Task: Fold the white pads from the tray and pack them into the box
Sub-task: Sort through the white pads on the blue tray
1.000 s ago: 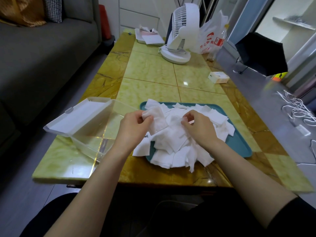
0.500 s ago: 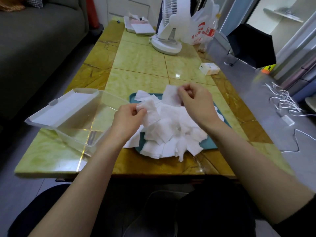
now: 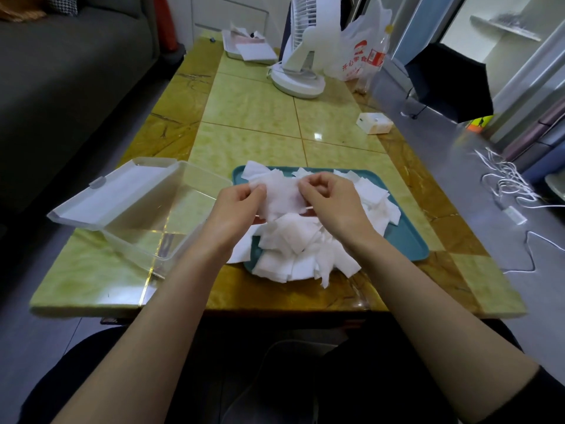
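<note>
The pad point(image 3: 281, 197) is held up in the air over the tray point(image 3: 409, 240), stretched between two grips. The left hand point(image 3: 235, 212) pinches its left edge and the right hand point(image 3: 333, 203) pinches its right edge, fingers curled on the material.

It looks thin and limp. The likeliest fault is a crooked fold: if one grip leads the other, the corners will not meet and the pad will sit bulky in the box point(image 3: 137, 249). A second pad may also cling underneath, which I cannot tell from here.

Below it, the pile point(image 3: 299, 240) spills over the tray's near rim towards the near edge of the worktop point(image 3: 250, 142). A forearm brushing those loose pads could sweep them off onto the floor.

The box stands just left of the tray by the left edge, its lid point(image 3: 116, 194) thrown open outward; no pads show inside. Being light, it could skid when a pad is pressed in.

A fan point(image 3: 305, 47) stands at the far end. Whether it runs I cannot tell; if it does, the draught could lift the pads.
</note>
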A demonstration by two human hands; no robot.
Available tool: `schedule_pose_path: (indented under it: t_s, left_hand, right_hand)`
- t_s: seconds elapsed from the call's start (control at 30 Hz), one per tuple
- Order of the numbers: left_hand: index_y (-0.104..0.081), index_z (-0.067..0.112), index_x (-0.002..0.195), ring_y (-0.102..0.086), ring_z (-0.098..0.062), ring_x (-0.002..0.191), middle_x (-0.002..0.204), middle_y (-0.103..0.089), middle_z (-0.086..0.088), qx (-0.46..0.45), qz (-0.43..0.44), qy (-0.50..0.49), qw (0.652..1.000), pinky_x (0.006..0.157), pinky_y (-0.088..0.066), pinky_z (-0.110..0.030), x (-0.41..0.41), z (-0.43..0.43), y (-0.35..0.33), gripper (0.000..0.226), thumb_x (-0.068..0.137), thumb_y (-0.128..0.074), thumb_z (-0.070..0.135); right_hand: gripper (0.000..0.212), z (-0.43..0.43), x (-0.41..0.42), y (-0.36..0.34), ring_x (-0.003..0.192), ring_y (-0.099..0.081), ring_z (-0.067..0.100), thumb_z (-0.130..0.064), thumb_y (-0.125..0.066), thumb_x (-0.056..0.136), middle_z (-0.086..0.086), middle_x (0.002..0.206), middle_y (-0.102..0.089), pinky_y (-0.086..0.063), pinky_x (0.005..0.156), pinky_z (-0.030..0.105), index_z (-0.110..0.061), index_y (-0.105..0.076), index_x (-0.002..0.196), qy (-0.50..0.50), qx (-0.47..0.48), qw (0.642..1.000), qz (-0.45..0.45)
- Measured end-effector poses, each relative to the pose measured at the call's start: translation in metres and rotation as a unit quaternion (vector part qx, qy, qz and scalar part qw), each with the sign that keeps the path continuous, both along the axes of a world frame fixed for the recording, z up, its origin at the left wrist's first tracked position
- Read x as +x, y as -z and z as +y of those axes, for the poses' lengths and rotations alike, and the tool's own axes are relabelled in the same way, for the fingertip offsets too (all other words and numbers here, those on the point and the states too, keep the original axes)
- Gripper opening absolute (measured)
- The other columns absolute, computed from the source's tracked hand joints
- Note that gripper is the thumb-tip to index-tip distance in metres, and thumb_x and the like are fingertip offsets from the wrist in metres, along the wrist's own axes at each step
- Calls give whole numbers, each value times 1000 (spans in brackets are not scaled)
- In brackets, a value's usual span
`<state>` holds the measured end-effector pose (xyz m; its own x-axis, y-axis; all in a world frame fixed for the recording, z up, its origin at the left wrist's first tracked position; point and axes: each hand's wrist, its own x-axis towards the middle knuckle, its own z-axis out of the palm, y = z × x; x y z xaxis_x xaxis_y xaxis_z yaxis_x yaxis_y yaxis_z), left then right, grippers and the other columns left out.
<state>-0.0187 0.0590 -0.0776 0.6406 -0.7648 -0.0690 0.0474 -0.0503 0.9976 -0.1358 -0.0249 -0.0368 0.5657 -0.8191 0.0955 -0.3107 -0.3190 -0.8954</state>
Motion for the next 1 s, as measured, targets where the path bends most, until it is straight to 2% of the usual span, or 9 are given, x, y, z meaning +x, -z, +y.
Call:
schedule_pose_path:
  t_s: [0.13,0.2,0.33,0.4,0.47,0.6,0.77,0.9,1.0]
  left_hand:
    - [-61,7,89,-54,-19,81,86,-57,-10,-10,10,-7,1000,76,-52,-28,-5,-1,2,22,99,-45,19]
    - [-60,8,84,-55,-20,83,86,-58,-9,-8,30,-12,999,82,-52,-33,-7,-5,2,23,97,-46,20]
    - [-53,10,60,-63,-33,86,79,-65,-15,-10,82,-47,995,80,-54,-34,-12,-9,0,29,86,-43,6]
    - [-58,11,64,-67,-25,84,79,-70,-9,-19,107,-50,993,84,-55,-34,-15,-8,-4,32,90,-41,6]
    - [-66,15,81,-67,-19,85,83,-72,-2,-26,119,-37,992,83,-54,-32,-17,-8,-4,33,98,-38,14]
    - [-66,7,110,-66,-24,96,102,-72,-11,-25,131,-19,991,83,-55,-31,-18,-11,-2,34,100,-35,18]
    - [-65,6,113,-67,-22,88,96,-72,-10,-37,162,-28,986,82,-55,-32,-20,-10,-4,39,103,-32,25]
    - [-69,12,94,-68,-22,90,95,-73,-13,-72,195,9,978,84,-55,-35,-21,-6,-13,56,100,-28,50]
    - [-71,14,90,-70,-15,85,91,-74,-7,-72,122,26,990,80,-57,-33,-24,-1,-14,32,96,-49,37]
  right_hand:
    - [15,9,10,-20,69,-60,12,-14,-49,97,3,69,-55,-55,60,20,-2,-56,99,49,20,981,-188]
    - [15,16,15,-21,70,-60,13,-14,-48,97,3,69,-54,-56,61,22,0,-55,100,50,42,975,-215]
    - [7,25,19,7,85,-65,20,-16,-51,95,6,83,-63,-59,71,32,-15,-57,91,90,68,982,-148]
    - [6,24,16,19,87,-67,21,-16,-53,93,8,88,-67,-58,76,37,-19,-57,89,117,76,983,-122]
    - [6,23,14,22,86,-68,21,-13,-55,91,10,90,-68,-59,72,33,-17,-57,88,126,98,979,-127]
    - [3,23,14,22,81,-68,19,-15,-61,86,8,87,-68,-59,70,34,-16,-59,85,136,85,980,-122]
    - [6,22,16,28,82,-67,18,-17,-62,85,3,83,-66,-59,73,39,-19,-58,81,157,62,979,-112]
    - [6,21,17,29,82,-66,16,-19,-62,85,0,81,-65,-57,77,40,-19,-58,80,169,50,978,-110]
    - [7,23,16,29,81,-66,16,-20,-61,86,1,82,-65,-57,77,39,-17,-57,81,169,46,979,-108]
